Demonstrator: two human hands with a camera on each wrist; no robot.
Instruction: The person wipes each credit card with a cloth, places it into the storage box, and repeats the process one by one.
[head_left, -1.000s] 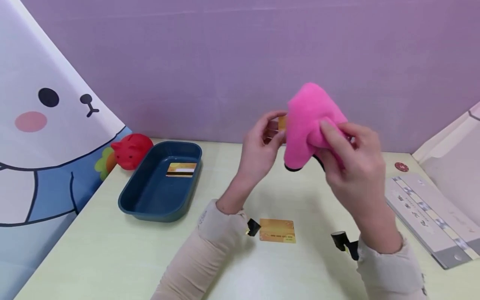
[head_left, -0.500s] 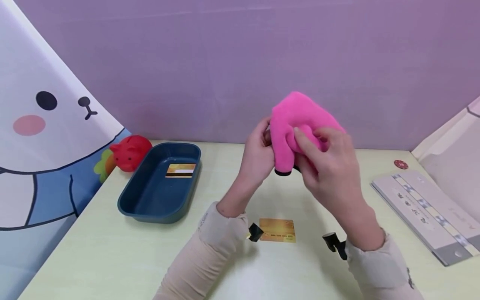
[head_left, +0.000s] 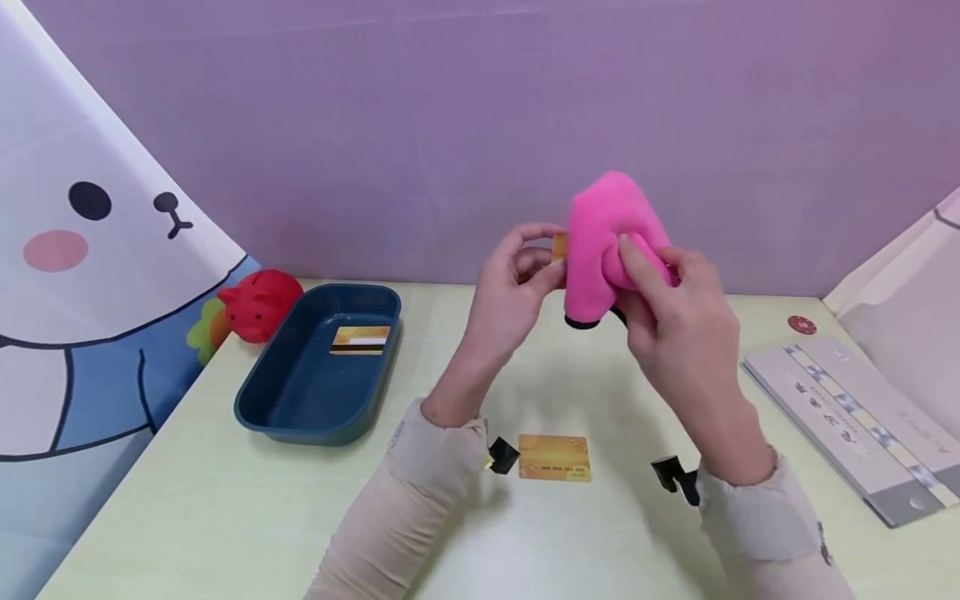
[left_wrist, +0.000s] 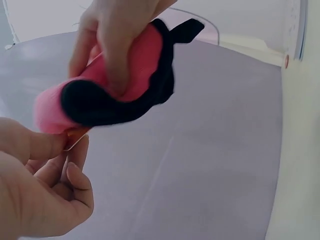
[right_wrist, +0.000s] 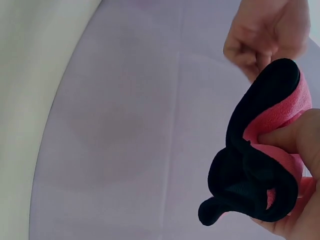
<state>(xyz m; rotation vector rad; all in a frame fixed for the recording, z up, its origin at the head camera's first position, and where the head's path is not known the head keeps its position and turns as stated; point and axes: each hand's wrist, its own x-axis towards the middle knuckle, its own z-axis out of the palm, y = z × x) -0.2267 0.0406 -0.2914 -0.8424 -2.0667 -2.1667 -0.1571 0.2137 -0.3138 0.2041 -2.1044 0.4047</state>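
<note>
In the head view my left hand (head_left: 510, 292) pinches a gold bank card (head_left: 559, 247) by its end, above the table's far part. My right hand (head_left: 682, 325) grips a bunched pink cloth (head_left: 592, 250) with black edging, thumb on its near side. Most of the card is hidden by the cloth. The left wrist view shows the card's thin edge (left_wrist: 79, 139) between thumb and fingers, against the cloth's fold. From the right wrist, the cloth (right_wrist: 280, 112) hangs folded in my hand. A second gold bank card (head_left: 555, 458) lies on the table below my hands.
A blue tray (head_left: 300, 400) at left holds another gold card (head_left: 360, 340), stripe side up. Beside it stands a red piggy bank (head_left: 262, 304). At right are a grey box-like object (head_left: 847, 425) and a red chip (head_left: 802, 324). A purple backdrop (head_left: 480, 150) rises behind the table.
The cloth slid left over my left fingers, covering the card, then came back right. Now the card's end shows again. My left hand keeps its pinch, and the other cards stay put.
</note>
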